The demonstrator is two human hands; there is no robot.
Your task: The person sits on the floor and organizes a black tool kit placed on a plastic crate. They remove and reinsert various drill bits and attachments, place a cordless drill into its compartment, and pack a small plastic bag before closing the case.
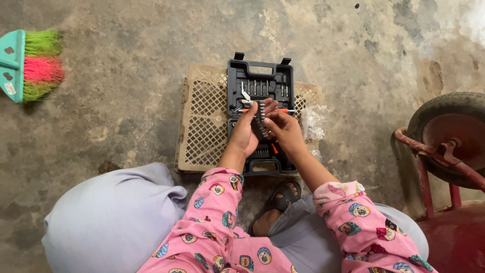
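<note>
Your left hand and right hand are both closed on the bit holder strip, held upright over the open black tool case on the beige crate. Keep the strip steady and level so no bits drop.

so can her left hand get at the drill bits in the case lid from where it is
Probably yes: the left hand is already over the open black tool case, and the drill bits sit uncovered in the lid just beyond its fingers, though those fingers hold a bit strip.
</note>
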